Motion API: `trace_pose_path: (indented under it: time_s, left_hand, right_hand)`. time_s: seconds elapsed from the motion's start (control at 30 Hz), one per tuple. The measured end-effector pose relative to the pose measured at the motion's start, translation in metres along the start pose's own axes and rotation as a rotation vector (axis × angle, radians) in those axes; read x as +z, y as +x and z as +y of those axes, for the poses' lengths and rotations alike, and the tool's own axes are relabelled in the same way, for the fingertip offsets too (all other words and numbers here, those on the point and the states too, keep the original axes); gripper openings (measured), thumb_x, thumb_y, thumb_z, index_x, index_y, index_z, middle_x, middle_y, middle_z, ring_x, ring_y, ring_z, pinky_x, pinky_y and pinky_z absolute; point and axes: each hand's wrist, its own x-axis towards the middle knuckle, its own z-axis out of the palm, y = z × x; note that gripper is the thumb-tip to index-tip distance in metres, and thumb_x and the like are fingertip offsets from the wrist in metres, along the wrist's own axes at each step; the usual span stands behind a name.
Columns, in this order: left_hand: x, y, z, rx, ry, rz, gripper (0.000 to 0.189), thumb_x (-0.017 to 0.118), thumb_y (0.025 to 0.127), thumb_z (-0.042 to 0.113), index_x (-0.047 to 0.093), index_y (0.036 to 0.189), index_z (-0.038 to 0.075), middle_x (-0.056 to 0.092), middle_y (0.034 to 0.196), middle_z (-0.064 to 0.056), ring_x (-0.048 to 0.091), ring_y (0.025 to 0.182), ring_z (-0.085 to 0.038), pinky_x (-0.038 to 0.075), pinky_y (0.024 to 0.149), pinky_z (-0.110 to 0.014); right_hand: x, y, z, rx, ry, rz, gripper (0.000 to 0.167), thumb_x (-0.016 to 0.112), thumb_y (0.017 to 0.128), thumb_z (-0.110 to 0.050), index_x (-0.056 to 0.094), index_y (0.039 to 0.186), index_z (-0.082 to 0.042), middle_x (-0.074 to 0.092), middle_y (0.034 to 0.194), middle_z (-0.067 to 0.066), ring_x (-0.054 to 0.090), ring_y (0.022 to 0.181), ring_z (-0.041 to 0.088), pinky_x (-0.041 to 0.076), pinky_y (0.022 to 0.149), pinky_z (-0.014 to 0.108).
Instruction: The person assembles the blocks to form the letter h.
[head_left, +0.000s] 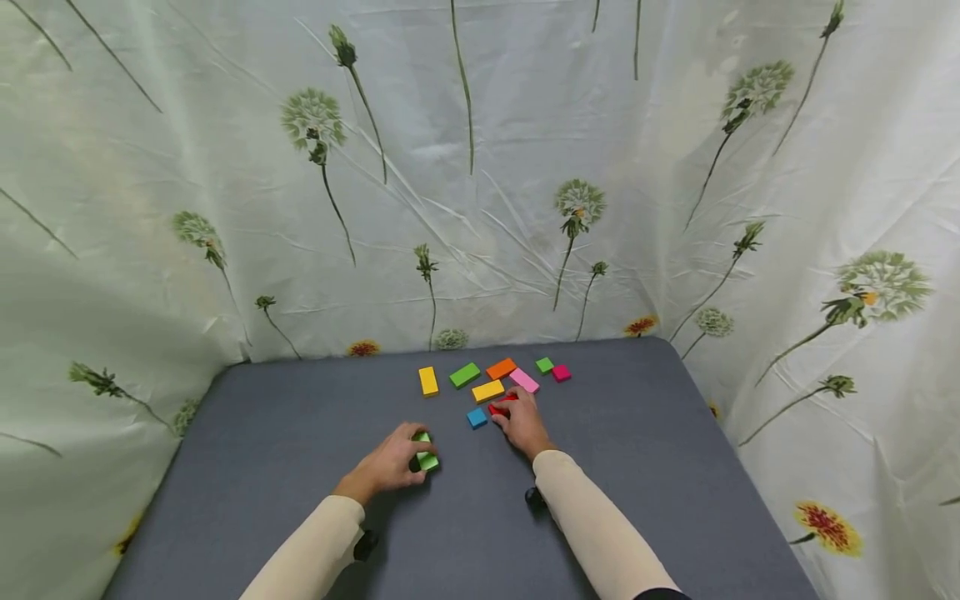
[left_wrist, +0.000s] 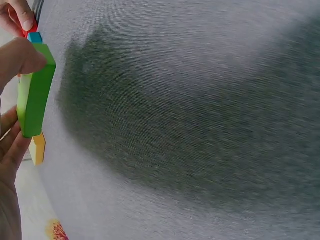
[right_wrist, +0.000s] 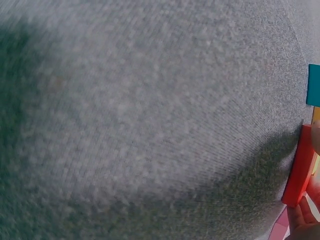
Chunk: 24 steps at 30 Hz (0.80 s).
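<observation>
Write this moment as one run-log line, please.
left hand: holds green block; right hand: grips red block; blue block: on table, near right hand

Gripping a red block [right_wrist: 298,167] in the right hand [right_wrist: 305,221] between a blue block [right_wrist: 314,85], left, and a pink block [right_wrist: 279,226], right, partly hiding a far yellow block [right_wrist: 316,114].

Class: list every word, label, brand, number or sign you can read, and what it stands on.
None can be read. The green block and red block show no lettering; the curtain shows printed flowers. Any marks on the black wrist pieces are too small to read.
</observation>
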Motion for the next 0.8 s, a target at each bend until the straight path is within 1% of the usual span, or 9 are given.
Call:
trace_pose_path:
  time_s: [0.07,0.23,0.33,0.5,0.63,0.8]
  left_hand:
    - [0.001,-0.006,0.0,0.022,0.012,0.005,0.026,0.074,0.08,0.015,0.071,0.105,0.01,0.053,0.124,-0.02,0.049,0.111,-0.036,0.046,0.09,-0.052]
    - [0.004,-0.019,-0.002,0.04,0.045,0.011,0.026,0.076,0.08,0.017,0.071,0.106,0.013,0.054,0.125,-0.017,0.05,0.112,-0.033,0.047,0.09,-0.05]
    - [0.005,-0.027,-0.002,0.063,0.057,-0.003,0.026,0.076,0.079,0.016,0.072,0.105,0.014,0.054,0.125,-0.016,0.051,0.112,-0.032,0.048,0.09,-0.05]
    - [0.008,-0.035,-0.003,0.101,0.065,-0.048,0.026,0.075,0.079,0.014,0.072,0.104,0.017,0.053,0.126,-0.015,0.05,0.114,-0.032,0.048,0.091,-0.049]
    - [0.01,-0.04,-0.002,0.107,0.058,-0.083,0.026,0.075,0.078,0.014,0.072,0.104,0.018,0.052,0.127,-0.014,0.049,0.115,-0.031,0.047,0.093,-0.048]
    - [0.012,-0.046,-0.003,0.099,0.04,-0.091,0.028,0.076,0.075,0.011,0.072,0.102,0.017,0.053,0.124,-0.013,0.05,0.114,-0.031,0.048,0.093,-0.048]
  right_hand:
    - [0.0,0.0,0.0,0.007,0.002,0.007,0.029,0.073,0.085,-0.017,0.073,0.113,-0.009,0.052,0.126,0.015,0.045,0.12,0.031,0.046,0.099,0.043]
    - [0.001,-0.001,0.0,-0.007,-0.002,0.021,0.028,0.073,0.085,-0.016,0.073,0.113,-0.009,0.052,0.126,0.016,0.045,0.12,0.032,0.045,0.1,0.043]
    - [0.002,-0.001,0.0,-0.012,-0.003,0.021,0.028,0.073,0.086,-0.017,0.073,0.112,-0.008,0.052,0.126,0.016,0.045,0.12,0.032,0.045,0.1,0.043]
    - [0.003,-0.002,-0.001,-0.014,-0.001,0.026,0.028,0.073,0.085,-0.017,0.073,0.111,-0.006,0.052,0.126,0.016,0.045,0.119,0.032,0.045,0.101,0.044]
    - [0.002,-0.001,-0.001,-0.023,-0.009,0.028,0.027,0.073,0.085,-0.016,0.073,0.11,-0.006,0.053,0.124,0.016,0.046,0.118,0.032,0.044,0.101,0.044]
    - [0.002,-0.001,0.0,-0.026,-0.012,0.023,0.027,0.073,0.085,-0.016,0.073,0.111,-0.006,0.053,0.124,0.016,0.047,0.117,0.033,0.045,0.1,0.044]
